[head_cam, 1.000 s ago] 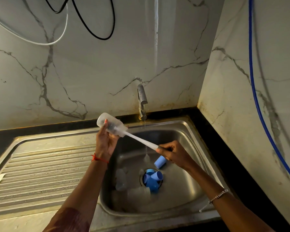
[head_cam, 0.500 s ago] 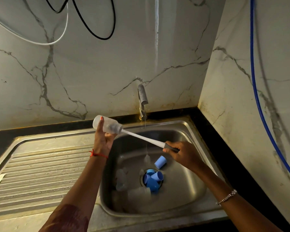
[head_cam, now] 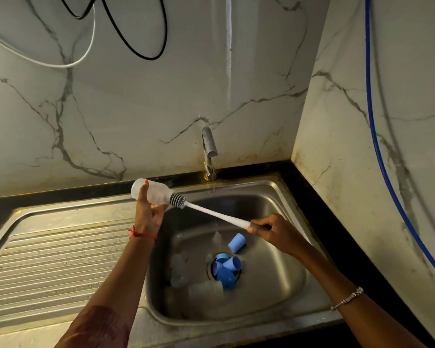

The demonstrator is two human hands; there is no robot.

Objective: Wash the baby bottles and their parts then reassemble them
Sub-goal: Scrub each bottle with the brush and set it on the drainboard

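- so, where is the bottle point(head_cam: 152, 193)?
- over the back left rim of the sink point(head_cam: 269, 285), tilted, the left grip point(head_cam: 147, 212) wrapped around it.
- and the right grip point(head_cam: 274, 231)?
- closed on the brush point(head_cam: 216, 214) handle (grey head at the bottle mouth). blue caps point(head_cam: 226, 271) lie on the sink floor.
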